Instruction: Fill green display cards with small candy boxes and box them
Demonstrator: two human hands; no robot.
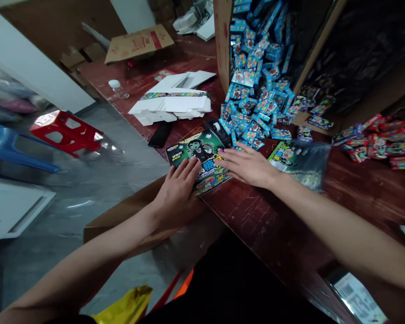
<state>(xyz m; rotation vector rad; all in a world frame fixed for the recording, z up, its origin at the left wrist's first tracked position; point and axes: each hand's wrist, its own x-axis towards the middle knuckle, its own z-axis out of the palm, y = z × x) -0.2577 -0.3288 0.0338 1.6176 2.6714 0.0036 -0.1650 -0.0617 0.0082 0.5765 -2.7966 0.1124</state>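
Note:
A green printed cardboard box [202,155] with a cartoon figure on its top lies at the table's near edge. My left hand [180,186] rests on its near left part, fingers stretched out over the top; the thumb is hidden. From the right, my right hand [247,164] lies flat with fingers extended, the tips touching the box's right side. Right of that hand is a clear plastic bag [306,166] with a green printed label and small pale pieces inside. Behind the box sits a black tape dispenser [217,130].
Many small blue packets [256,103] spill from a large carton [222,40]. Red packets [384,139] are piled at the right. Flat white boxes [175,101], a black phone [160,134] and a small bottle [119,89] lie on the left side. A red stool [62,130] stands on the floor.

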